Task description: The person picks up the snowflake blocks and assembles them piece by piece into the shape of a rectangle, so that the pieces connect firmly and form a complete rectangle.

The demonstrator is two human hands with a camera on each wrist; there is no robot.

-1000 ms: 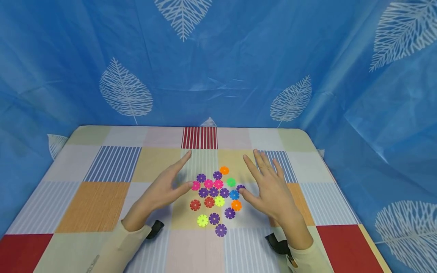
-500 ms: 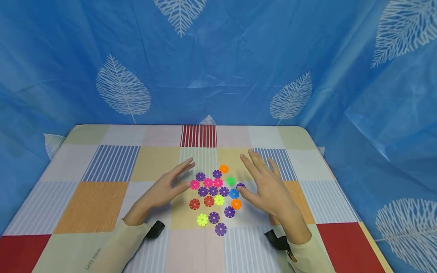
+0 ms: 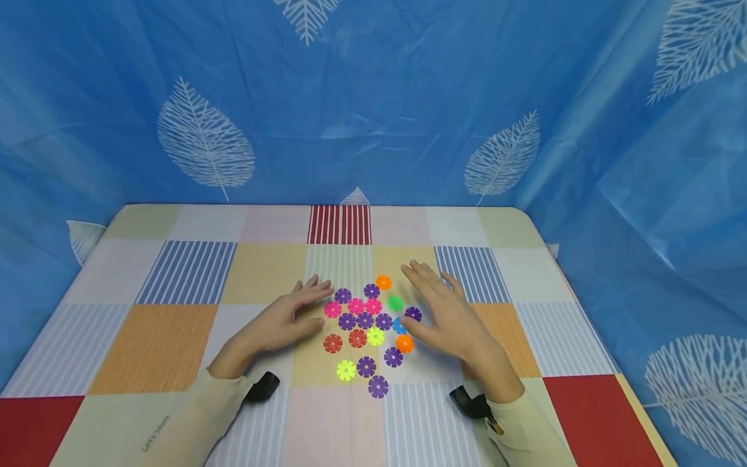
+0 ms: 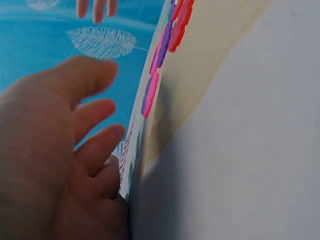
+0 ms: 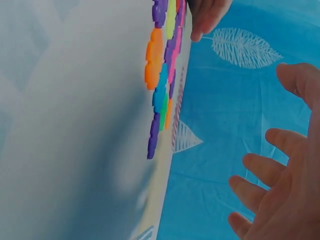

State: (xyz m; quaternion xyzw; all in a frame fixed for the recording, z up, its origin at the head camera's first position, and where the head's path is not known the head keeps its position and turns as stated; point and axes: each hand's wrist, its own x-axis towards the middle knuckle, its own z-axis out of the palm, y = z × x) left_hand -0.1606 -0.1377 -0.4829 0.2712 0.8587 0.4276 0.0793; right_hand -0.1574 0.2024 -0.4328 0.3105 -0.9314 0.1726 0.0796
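Note:
Several flat, notched plastic discs lie loosely grouped mid-table, among them a purple disc [image 3: 378, 387], a red disc [image 3: 333, 343], a pink disc [image 3: 332, 309], a green disc [image 3: 395, 303] and a blue disc [image 3: 399, 325]. At the group's left side is my left hand [image 3: 283, 322], palm facing inward, fingers relaxed and holding nothing. On the other side my right hand [image 3: 446, 318] hovers with fingers spread, its thumb overlapping the blue disc in the head view. In the right wrist view, an orange disc [image 5: 154, 59] and its neighbours lie flat below the right hand [image 5: 280, 165], whose fingers hold nothing.
A patchwork-patterned cloth [image 3: 146, 347] covers the table. Blue curtain [image 3: 373, 97] with white leaf prints hangs behind and along both sides. A black wrist strap piece [image 3: 262, 388] shows by the left sleeve, another black strap piece [image 3: 469, 403] by the right.
Both hands have lowered a little, and the right hand has turned slightly inward. The left fingers now reach further to the right. The discs keep their arrangement; the head view has tilted slightly.

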